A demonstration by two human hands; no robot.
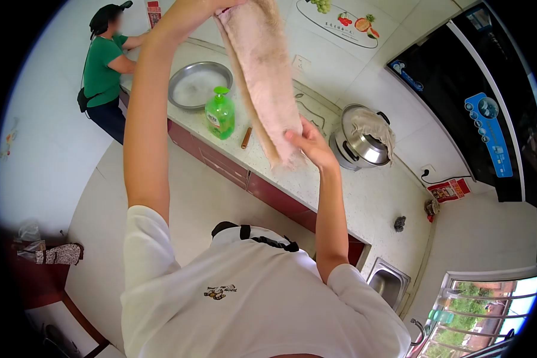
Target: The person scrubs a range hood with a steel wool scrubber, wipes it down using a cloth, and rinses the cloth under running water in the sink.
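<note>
A pale pink, folded towel (259, 77) hangs stretched out in front of me above the counter. My left hand (200, 7) grips its upper end at the top edge of the view, with the fingers partly cut off. Lower down, my right hand (313, 143) pinches the frayed bottom end, thumb on the front face. Behind the towel, on the counter, stand a green pump bottle of liquid soap (221, 115) and a round metal basin (176, 102) with sudsy-looking water. A small brown stick-like item (246, 138) lies near the bottle.
A lidded steel pot (345, 146) with a cloth (373, 128) over it stands on the counter (376, 191). A dark scrubber-like lump (400, 224) and a sink (389, 285) are nearer me. A person in a green shirt (104, 68) works at the counter's far end.
</note>
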